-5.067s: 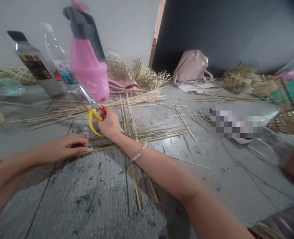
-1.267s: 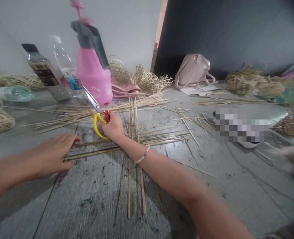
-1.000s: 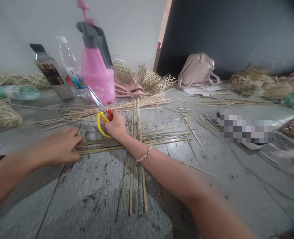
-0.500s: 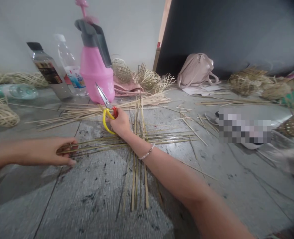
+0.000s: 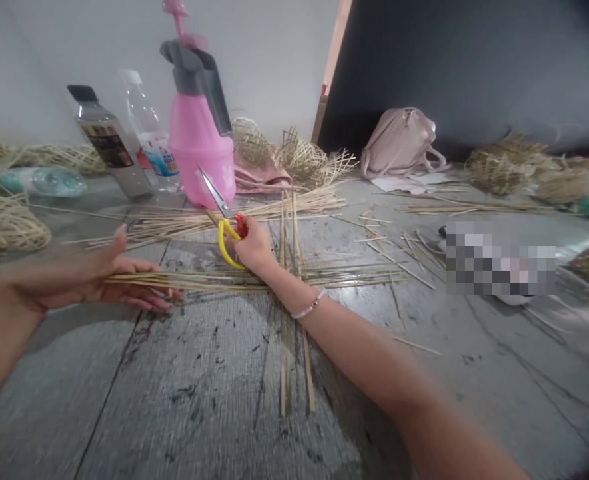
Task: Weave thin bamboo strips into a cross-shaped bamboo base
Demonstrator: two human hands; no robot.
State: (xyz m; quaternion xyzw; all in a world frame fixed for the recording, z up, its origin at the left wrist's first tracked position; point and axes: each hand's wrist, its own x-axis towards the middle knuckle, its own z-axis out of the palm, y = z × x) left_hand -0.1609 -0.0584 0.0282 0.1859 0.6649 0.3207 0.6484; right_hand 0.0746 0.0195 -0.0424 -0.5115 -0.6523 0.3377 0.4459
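Observation:
Long thin bamboo strips [image 5: 209, 281] cross other bamboo strips [image 5: 307, 373] on the floor. The left ends of the sideways strips rest across my left hand [image 5: 109, 280], whose palm is turned up, thumb raised and fingers stretched out. My right hand [image 5: 255, 245] is closed round the handles of scissors [image 5: 219, 200], one handle yellow and the other red. The blades are spread and point up and to the left. My right wrist, with a beaded bracelet [image 5: 308, 304], lies over the crossing and hides part of it.
A pink pump sprayer [image 5: 202, 157] stands behind, beside a black-capped bottle [image 5: 107, 143] and a clear bottle [image 5: 149, 127]. More loose bamboo strips [image 5: 144, 227] lie before it. Woven pieces [image 5: 302, 157] and a pale pink backpack [image 5: 399, 143] are farther back.
My left hand has opened and turned its palm up under the strip ends, its thumb now raised. My right hand keeps the scissors. The whole view has shifted slightly.

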